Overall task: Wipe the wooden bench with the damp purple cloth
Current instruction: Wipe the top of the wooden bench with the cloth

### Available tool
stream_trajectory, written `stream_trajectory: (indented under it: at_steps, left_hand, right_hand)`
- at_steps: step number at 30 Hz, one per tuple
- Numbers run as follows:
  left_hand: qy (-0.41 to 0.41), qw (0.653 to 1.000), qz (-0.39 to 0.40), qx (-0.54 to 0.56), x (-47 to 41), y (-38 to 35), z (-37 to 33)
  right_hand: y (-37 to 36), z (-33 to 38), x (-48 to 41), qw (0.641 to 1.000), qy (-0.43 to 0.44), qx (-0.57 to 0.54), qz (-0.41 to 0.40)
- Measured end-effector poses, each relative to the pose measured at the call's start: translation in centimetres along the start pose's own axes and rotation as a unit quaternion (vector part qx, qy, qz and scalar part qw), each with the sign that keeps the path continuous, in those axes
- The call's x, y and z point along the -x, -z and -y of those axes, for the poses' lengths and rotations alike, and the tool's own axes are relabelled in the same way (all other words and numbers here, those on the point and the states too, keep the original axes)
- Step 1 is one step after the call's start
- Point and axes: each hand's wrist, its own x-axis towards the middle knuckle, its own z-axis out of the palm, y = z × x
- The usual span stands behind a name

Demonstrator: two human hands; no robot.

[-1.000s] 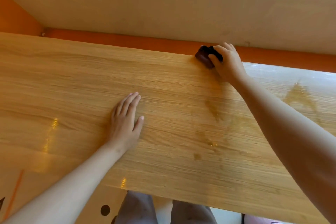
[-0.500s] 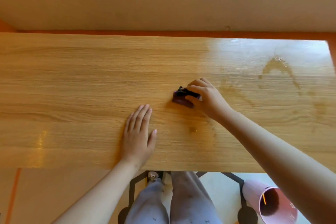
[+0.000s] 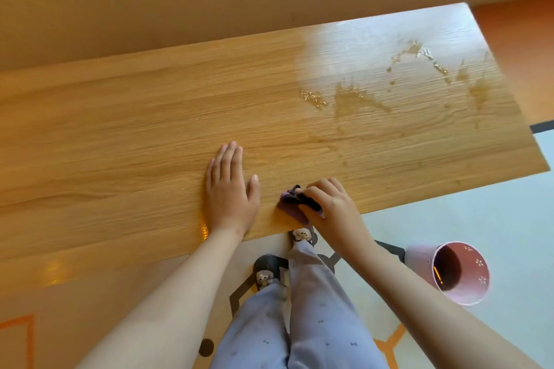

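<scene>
A: status on the wooden bench (image 3: 120, 129)?
B: long top set against the wall; left and middle read dry; right end carries wet streaks (image 3: 359, 102) and beads under the glare; pink bucket (image 3: 418, 255) on the floor off the near right edge.
A: hands?
B: left hand (image 3: 230, 192) flat on the top, fingers straight and together, thumb out, holding nothing; looks like a brace; right hand (image 3: 332, 207) just beside it, fingers curled down over the purple cloth (image 3: 288, 206).
A: cloth where?
B: bunched small, pressed onto the wood right at the near edge; partly hidden under the fingers; dark band across it, can't tell what.
A: step?
B: mid-wipe, my read; stroke sits at the near edge; plenty left, given that small pad against that much top.
A: next?
B: likely push out toward the far edge, one lane over toward the streaks; needs even pressure; watch the pad slipping off the lip.
</scene>
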Motion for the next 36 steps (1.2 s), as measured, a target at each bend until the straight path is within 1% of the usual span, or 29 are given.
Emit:
stream_trajectory:
  at_steps: [3, 5, 9, 11, 13, 14, 16, 19, 22, 24, 26, 28, 30, 32, 34, 36]
  left_hand:
    - [-0.002, 1.0, -0.005, 0.001, -0.1, 0.0, -0.1]
    - [-0.002, 1.0, -0.008, 0.0, -0.2, -0.1, -0.1]
    - [-0.002, 1.0, -0.008, -0.006, -0.1, -0.2, -0.1]
    - [-0.001, 1.0, -0.008, -0.007, -0.1, -0.2, -0.1]
    - [-0.002, 1.0, -0.01, -0.006, -0.2, -0.1, -0.2]
    - [-0.001, 1.0, -0.011, -0.006, -0.2, -0.1, -0.2]
    - [0.001, 1.0, -0.008, -0.007, -0.2, -0.1, -0.2]
    - [0.0, 1.0, -0.011, -0.009, -0.2, -0.1, -0.2]
    - [-0.004, 1.0, -0.017, -0.01, -0.2, -0.1, -0.2]
    - [0.0, 1.0, -0.007, -0.012, -0.2, -0.2, -0.3]
    - [0.003, 1.0, -0.001, -0.013, -0.2, -0.2, -0.3]
    - [0.004, 1.0, 0.003, -0.014, -0.2, -0.1, -0.4]
    - [0.004, 1.0, 0.005, -0.015, -0.2, -0.1, -0.4]
    - [0.004, 1.0, 0.005, -0.015, -0.2, -0.1, -0.4]
    - [0.005, 1.0, 0.008, -0.014, -0.2, 0.0, -0.4]
    - [0.005, 1.0, 0.007, -0.016, -0.2, 0.1, -0.5]
  right_hand:
    - [-0.2, 0.6, 1.0, 0.997, -0.075, -0.006, -0.036]
    - [1.0, -0.2, 1.6, 0.987, -0.141, -0.015, -0.07]
    - [5.2, -5.2, 3.7, 0.947, -0.277, 0.012, -0.163]
    - [6.6, -6.8, 4.5, 0.923, -0.334, 0.035, -0.188]
    - [6.4, -6.7, 4.5, 0.907, -0.366, 0.052, -0.201]
    - [5.7, -5.8, 4.3, 0.907, -0.366, 0.051, -0.202]
    - [3.2, -2.7, 3.3, 0.926, -0.326, 0.024, -0.187]
    - [-1.2, 3.0, 1.5, 0.963, -0.238, -0.033, -0.12]
    - [-2.8, 5.2, 0.6, 0.978, -0.183, -0.048, -0.082]
    - [-1.4, 3.2, 0.4, 0.975, -0.195, -0.055, -0.097]
    - [1.1, -0.6, 0.7, 0.957, -0.248, -0.037, -0.147]
    - [4.3, -4.9, 1.1, 0.93, -0.312, 0.007, -0.195]
    - [6.8, -7.6, 1.7, 0.904, -0.37, 0.036, -0.211]
    - [7.1, -8.0, 1.6, 0.891, -0.397, 0.05, -0.213]
    - [5.3, -6.0, 0.6, 0.904, -0.374, 0.048, -0.203]
    - [2.4, -2.5, -1.0, 0.932, -0.32, 0.015, -0.17]
